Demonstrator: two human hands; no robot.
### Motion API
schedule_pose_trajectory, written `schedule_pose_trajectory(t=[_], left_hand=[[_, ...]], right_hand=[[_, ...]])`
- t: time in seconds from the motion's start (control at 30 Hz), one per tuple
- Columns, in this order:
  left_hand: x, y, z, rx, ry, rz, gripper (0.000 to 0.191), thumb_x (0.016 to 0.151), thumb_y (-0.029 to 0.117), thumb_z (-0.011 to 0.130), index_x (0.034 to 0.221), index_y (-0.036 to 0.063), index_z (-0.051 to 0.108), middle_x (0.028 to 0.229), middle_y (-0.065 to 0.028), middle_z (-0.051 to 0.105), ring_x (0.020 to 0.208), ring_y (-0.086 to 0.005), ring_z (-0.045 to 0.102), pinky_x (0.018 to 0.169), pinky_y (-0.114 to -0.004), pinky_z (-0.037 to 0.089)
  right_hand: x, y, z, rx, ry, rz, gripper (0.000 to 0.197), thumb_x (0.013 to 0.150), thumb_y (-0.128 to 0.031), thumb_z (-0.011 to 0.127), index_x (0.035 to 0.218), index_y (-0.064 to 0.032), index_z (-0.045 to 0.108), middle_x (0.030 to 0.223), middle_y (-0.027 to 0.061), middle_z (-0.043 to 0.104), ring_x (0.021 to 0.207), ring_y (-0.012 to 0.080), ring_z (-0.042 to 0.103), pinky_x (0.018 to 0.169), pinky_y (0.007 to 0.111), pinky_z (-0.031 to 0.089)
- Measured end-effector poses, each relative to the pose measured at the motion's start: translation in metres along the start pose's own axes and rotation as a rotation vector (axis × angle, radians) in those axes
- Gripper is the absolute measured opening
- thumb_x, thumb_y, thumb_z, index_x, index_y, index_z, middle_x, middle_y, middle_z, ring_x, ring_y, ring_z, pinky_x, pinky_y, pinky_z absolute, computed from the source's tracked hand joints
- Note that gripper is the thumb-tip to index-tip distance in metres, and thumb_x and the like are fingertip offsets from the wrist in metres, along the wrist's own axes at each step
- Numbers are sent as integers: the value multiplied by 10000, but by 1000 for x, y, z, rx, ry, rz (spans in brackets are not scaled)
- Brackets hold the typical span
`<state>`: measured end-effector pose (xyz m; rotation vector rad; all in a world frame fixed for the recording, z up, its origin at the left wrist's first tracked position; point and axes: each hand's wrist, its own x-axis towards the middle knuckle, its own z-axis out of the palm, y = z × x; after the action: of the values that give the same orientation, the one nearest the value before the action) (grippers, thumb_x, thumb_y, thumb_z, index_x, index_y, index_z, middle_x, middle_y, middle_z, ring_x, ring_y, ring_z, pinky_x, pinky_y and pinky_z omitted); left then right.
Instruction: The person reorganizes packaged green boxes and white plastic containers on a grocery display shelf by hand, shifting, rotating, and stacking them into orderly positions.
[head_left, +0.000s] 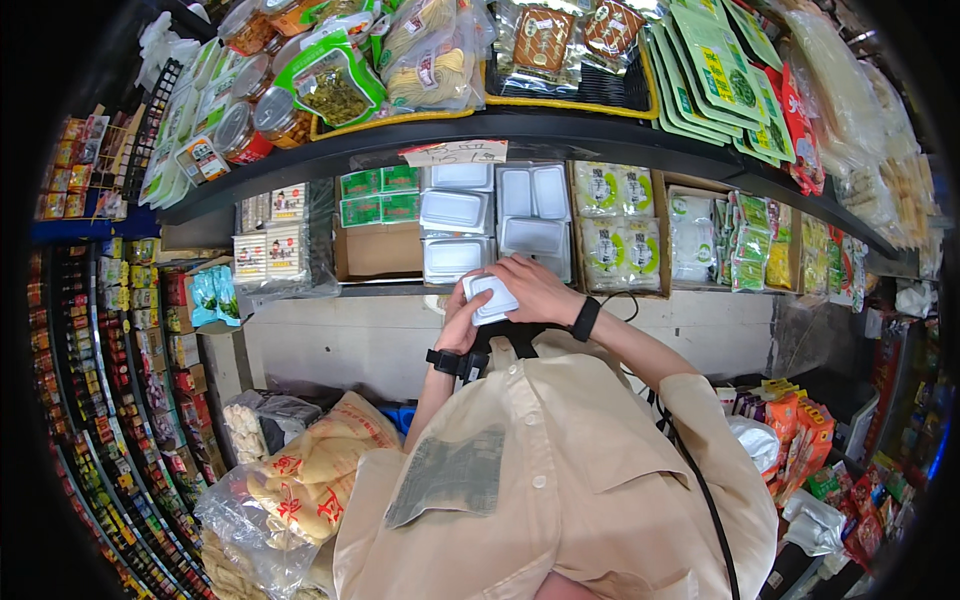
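My left hand (459, 324) grips the left side of a sealed white plastic tray pack (493, 298), its thumb lying over the top. On the pack's upper right edge, my right hand (534, 289) has its fingers bent, gripping it too. Both hands are in front of my body, just below the lower shelf's edge. Stacks of similar white packs (453, 211) stand on that shelf just beyond, with a second group (534, 193) beside them on the right. Green boxes (379, 196) lie in an open cardboard box (379, 255) to their left.
Above runs a black shelf edge (555, 131) with jars, bagged noodles and green packets. A carton of green-and-white packets (616, 229) stands right of the packs. Plastic bags of food (300, 487) lie low at left; snack packets (806, 427) are low at right. A cable hangs over my right side.
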<state>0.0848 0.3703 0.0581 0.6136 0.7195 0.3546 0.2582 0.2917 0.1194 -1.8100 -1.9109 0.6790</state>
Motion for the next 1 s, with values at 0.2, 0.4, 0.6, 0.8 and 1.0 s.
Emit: schedule_pose_trajectory(t=[0.2,0.4,0.6,0.8,1.0], left_hand=[[11,-9,-9,36,-49,40,515,880,32,605,1352,81,405,1205,-80,560,1096,-207,569,917,-349,501],[-3,12,-30,21,25,143,563,947,278,540,1413,88,288,1417,-143,412,1264,-295,453,1019,-444,400],[-65,10,-107,-6,294,210,429,952,247,478,1317,35,404,1295,-184,526,1151,-289,556,966,-383,454],[-151,-12,-174,-113,646,317,458,936,303,507,1323,70,434,1322,-162,505,1148,-249,527,1007,-392,391],[-200,-61,-206,-357,890,308,388,900,329,577,1215,107,534,1165,-60,570,1035,-194,541,943,-346,416]], right_hand=[[14,14,-4,-49,-113,-14,605,593,-215,762,1133,-40,553,1122,136,540,1075,320,529,910,408,463],[47,48,-32,-111,-70,116,605,606,-237,756,1142,-12,589,1129,167,573,1068,328,560,941,390,463],[79,131,-18,-313,-144,251,684,600,-230,783,1200,12,561,1200,209,556,1082,358,561,953,388,453],[96,172,11,-415,-197,382,579,597,-192,773,1116,-21,583,1201,172,540,1101,345,549,947,404,467],[98,181,30,-446,-242,431,588,596,-169,765,1129,-15,571,1205,168,536,1156,328,513,942,378,474]])
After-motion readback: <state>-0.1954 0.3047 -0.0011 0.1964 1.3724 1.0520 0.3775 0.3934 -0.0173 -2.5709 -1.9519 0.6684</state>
